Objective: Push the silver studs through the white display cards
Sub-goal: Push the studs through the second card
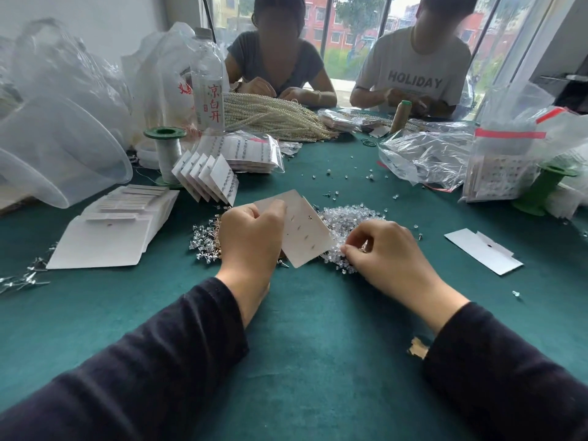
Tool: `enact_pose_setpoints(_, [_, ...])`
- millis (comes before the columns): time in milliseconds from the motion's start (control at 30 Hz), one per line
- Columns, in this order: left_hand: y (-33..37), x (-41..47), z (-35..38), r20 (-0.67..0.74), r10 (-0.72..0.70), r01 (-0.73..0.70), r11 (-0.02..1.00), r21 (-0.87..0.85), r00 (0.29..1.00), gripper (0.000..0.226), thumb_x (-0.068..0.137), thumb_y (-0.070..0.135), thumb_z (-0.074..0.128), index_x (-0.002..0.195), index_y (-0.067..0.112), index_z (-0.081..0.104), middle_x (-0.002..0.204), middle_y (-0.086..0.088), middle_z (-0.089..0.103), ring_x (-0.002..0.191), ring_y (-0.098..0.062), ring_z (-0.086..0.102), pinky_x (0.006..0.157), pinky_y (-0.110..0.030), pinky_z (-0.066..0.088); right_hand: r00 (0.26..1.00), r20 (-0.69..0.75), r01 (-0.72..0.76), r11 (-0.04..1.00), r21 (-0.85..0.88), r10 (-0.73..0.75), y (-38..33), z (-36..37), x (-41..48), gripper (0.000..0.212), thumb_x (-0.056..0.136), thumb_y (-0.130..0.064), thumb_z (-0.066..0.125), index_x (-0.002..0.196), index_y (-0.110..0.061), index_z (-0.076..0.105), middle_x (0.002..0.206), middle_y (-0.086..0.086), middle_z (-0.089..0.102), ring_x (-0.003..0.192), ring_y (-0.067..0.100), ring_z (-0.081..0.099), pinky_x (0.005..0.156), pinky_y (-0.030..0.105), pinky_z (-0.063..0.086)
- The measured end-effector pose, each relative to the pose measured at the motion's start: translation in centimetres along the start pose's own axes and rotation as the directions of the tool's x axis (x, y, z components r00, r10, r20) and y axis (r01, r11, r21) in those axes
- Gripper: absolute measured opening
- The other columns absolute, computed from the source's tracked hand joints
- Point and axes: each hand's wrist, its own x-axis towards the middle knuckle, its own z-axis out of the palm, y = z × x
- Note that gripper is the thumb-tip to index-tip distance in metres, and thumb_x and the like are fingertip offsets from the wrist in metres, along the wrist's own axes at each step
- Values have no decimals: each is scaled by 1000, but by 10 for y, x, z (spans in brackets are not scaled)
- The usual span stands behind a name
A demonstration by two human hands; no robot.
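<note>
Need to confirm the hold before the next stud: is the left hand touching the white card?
Touching. The head view shows the left hand pinching the white display card by its upper left edge, holding it tilted.

Your card [305,230] is matt white paper, smooth; the studs [203,241] glint, shiny silver metal; the backs [346,219] are clear glossy plastic; the table cover [318,329] is green cloth, matt and faintly fuzzy.

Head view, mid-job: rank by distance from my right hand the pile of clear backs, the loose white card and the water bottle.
1. pile of clear backs, touching the right hand, at its fingertips.
2. loose white card, flat on the cloth to its right.
3. water bottle, far back on the left.
</note>
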Motion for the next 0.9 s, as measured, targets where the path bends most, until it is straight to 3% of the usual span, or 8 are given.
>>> enact_pose_setpoints(167, [0,-4,2,77,8,-12,998,55,997,20,61,27,52,57,10,43,63,-8,37,58,-19,33,52,-29,25,997,-62,-41,993,112,48,6,-4,3,8,76,-16,66,69,-19,65,58,-15,52,56,-2,46,54,3,32])
enact_pose_setpoints(333, [-1,-2,1,40,-13,11,998,57,999,19,60,24,52,56,10,40,61,-7,31,59,-22,30,54,-35,23,999,38,15,998,62,-17,5,2,3,1,78,-22,68,78,-23,69,70,-10,59,61,-2,43,57,9,30])
enact_pose_setpoints(467, [0,-1,0,-1,-31,31,999,39,1000,18,60,27,51,59,10,43,63,-8,37,58,-23,33,54,-35,26,999,20,33,998,45,-34,5,4,4,2,78,-19,67,76,-20,68,69,-10,56,61,-3,42,59,4,31])
enact_pose_setpoints(633, [1,-1,-1,27,-40,39,999,21,999,19,60,28,52,63,10,47,68,-8,40,61,-24,35,56,-38,27,999,-22,-31,983,181,36,7,0,4,9,76,-18,65,69,-23,64,66,-7,60,58,2,47,57,12,36])
enact_pose_setpoints(733, [1,-3,2,137,-76,79,997,-14,988,21,59,27,54,72,11,53,76,-8,46,66,-23,40,58,-37,29,993,-38,-93,950,299,109,9,-2,5,10,75,-14,65,67,-20,62,61,-8,57,55,5,49,56,17,40])
enact_pose_setpoints(900, [-2,-6,6,234,-99,97,995,22,967,15,67,19,60,75,8,54,72,-15,55,61,-24,55,58,-36,44,983,-39,-143,889,436,177,9,-3,7,10,73,-7,65,69,-15,63,65,-4,62,58,9,54,59,22,42])
